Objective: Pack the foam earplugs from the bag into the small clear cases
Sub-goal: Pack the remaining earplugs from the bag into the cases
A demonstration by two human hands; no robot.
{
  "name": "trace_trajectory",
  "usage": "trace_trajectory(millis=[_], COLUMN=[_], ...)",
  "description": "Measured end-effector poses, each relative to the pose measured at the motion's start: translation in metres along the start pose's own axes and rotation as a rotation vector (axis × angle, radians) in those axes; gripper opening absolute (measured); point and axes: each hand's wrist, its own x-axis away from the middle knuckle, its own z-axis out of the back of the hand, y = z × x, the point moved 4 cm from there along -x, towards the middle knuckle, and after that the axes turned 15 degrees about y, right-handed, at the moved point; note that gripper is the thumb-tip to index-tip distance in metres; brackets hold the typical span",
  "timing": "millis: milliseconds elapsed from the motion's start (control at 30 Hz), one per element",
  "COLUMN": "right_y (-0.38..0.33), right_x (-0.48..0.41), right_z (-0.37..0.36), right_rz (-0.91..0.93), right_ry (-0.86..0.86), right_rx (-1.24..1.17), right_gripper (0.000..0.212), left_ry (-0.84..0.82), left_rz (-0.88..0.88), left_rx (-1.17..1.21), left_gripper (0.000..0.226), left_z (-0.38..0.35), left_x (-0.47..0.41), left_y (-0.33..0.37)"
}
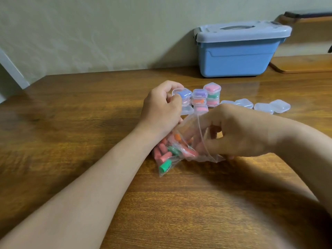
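A clear plastic bag of pink, orange and green foam earplugs lies on the wooden table. My right hand has its fingers inside the bag's open mouth. My left hand grips a small clear case with a blue earplug inside, on top of a stack. Beside it stand stacks of filled cases holding purple, orange, pink and green earplugs. A row of empty clear cases lies to the right, partly hidden by my right hand.
A blue storage box with a grey lid stands against the wall at the back right. A wooden shelf sits further right. The table's far left edge runs close to the wall.
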Motion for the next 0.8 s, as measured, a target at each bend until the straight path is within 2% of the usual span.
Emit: trace_trajectory(millis=[200,400,633,800], right_y=[-0.006,-0.011,-0.011,-0.012], right_x=[0.000,0.000,0.002,0.003], right_z=[-0.006,-0.013,-0.015,-0.013], right_rz=[0.083,0.063,0.059,0.070], right_ry=[-0.066,-0.103,-0.071,-0.115], right_rx=[-0.050,-0.008,0.080,0.086], right_gripper=[0.007,0.037,0.015,0.016], left_ry=[-0.024,-0.050,-0.038,-0.027], left_rz=[-0.019,-0.016,-0.044,-0.057], left_rx=[-0.053,-0.067,-0.082,-0.068], left_gripper=[0.026,0.025,0.026,0.027], left_z=[-0.001,-0.002,-0.003,-0.004], left_x=[0.002,0.004,0.001,0.002], left_y=[0.001,0.002,0.000,0.000])
